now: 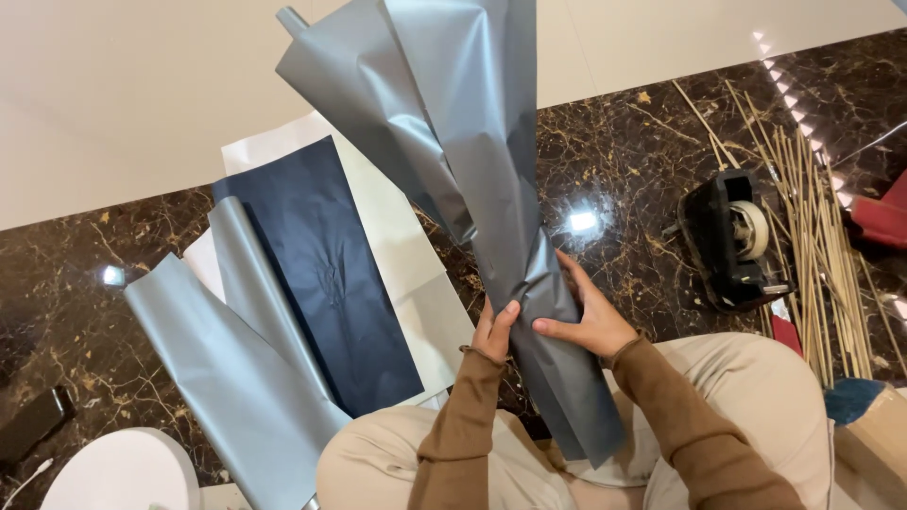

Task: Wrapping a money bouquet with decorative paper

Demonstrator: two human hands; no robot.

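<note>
Grey paper cone [491, 236], both hands' fingers [565, 326] clasping

- The grey wrapping paper [453, 142], gathered into a cone, runs past the top edge, so its upper flare is cut off; its lower tip covers part of the lap.
- The left hand [493, 332] is mostly hidden behind the cone, only thumb and wrist showing.
- The right hand [584, 316] wraps the cone, its palm pressed out of sight against the paper.
- The dark blue sheet [321, 274] conceals much of the white sheet [397, 227] beneath.
- The flat grey sheet [227, 378] is cropped at the bottom edge.
- The tape dispenser [732, 241] hides part of the bundle of thin sticks [822, 217].
- A dark object [33, 420] at the left edge is too cropped to identify.
</note>
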